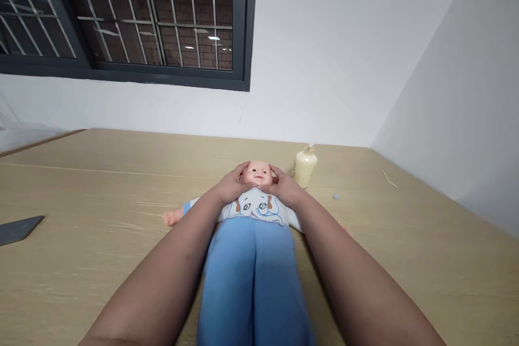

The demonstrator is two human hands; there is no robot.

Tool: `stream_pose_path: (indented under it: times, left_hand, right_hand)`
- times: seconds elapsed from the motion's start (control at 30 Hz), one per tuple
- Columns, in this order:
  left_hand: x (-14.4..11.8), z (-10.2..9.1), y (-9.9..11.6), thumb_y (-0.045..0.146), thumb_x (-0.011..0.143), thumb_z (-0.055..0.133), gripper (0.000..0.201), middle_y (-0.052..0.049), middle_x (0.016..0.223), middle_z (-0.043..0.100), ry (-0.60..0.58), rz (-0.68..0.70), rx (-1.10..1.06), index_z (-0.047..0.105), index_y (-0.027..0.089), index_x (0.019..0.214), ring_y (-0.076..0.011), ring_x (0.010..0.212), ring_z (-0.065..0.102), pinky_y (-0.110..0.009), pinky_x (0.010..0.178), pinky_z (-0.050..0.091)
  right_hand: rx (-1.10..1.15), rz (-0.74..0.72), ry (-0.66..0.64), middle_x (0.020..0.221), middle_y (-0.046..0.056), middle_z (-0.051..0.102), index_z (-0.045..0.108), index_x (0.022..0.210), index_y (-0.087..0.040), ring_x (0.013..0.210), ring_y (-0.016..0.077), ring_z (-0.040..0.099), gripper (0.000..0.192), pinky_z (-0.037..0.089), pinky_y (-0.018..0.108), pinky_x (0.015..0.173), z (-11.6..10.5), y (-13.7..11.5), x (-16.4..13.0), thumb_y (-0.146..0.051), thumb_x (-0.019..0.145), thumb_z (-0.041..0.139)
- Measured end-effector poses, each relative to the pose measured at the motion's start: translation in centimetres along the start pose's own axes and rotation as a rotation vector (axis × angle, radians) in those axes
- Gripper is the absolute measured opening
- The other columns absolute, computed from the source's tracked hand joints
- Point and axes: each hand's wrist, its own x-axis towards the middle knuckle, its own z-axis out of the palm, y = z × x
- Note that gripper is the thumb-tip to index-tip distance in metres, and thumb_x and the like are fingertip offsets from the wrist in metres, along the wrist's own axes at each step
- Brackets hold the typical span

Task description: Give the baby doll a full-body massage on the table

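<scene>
A baby doll (pixel 253 248) lies on its back on the wooden table (pixel 101 216), feet toward me, in blue trousers and a white top with an elephant print. My left hand (pixel 231 184) cups the left side of the doll's head (pixel 256 172). My right hand (pixel 285 186) cups the right side of it. Both hands touch the head with fingers curved around it. One doll arm sticks out to the left.
A cream pump bottle (pixel 304 165) stands just behind and right of the doll's head. A dark flat object (pixel 18 228) lies at the left edge. A small grey bit (pixel 335 196) and a thin stick (pixel 390 179) lie at the right. White walls and a barred window stand behind.
</scene>
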Motion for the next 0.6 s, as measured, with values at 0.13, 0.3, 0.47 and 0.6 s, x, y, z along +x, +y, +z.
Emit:
stream_pose_path:
  times: [0.13,0.3,0.47,0.6]
  left_hand:
    - [-0.3,-0.4,-0.1,0.047,0.071,0.087,0.100,-0.015,0.159,0.042,-0.033,-0.046,-0.107,0.039,0.026,0.156,-0.0370,0.141,0.046,-0.050,0.113,0.042]
    - [-0.6,-0.8,-0.3,0.043,0.071,0.088,0.096,-0.015,0.153,0.050,-0.143,-0.117,-0.430,0.042,0.027,0.154,-0.0350,0.134,0.054,-0.051,0.111,0.044]
    - [-0.5,-0.1,0.1,0.046,0.074,0.086,0.098,-0.015,0.156,0.046,-0.070,-0.096,-0.389,0.036,0.028,0.157,-0.0338,0.137,0.051,-0.047,0.112,0.044]
    - [-0.5,0.4,0.8,0.043,0.065,0.091,0.113,-0.018,0.158,0.042,0.011,-0.079,-0.136,0.031,0.024,0.159,-0.0375,0.139,0.048,-0.048,0.113,0.042]
  right_hand:
    - [0.046,-0.069,-0.054,0.126,0.008,0.071,0.052,0.144,-0.027,0.117,0.0290,0.067,0.078,0.053,0.048,0.105,-0.3,0.3,-0.2,-0.040,0.075,0.084]
    - [0.314,0.004,-0.098,0.134,0.011,0.067,0.047,0.149,-0.023,0.125,0.0314,0.063,0.086,0.050,0.049,0.110,-1.1,1.2,-0.1,-0.042,0.075,0.085]
    - [0.347,0.008,-0.056,0.141,0.011,0.062,0.047,0.149,-0.023,0.126,0.0297,0.062,0.081,0.048,0.047,0.112,-0.7,0.9,-0.2,-0.048,0.079,0.080]
    - [0.171,-0.069,-0.039,0.146,0.008,0.058,0.049,0.147,-0.028,0.134,0.0316,0.055,0.088,0.047,0.046,0.113,0.2,0.4,-0.1,-0.044,0.070,0.088]
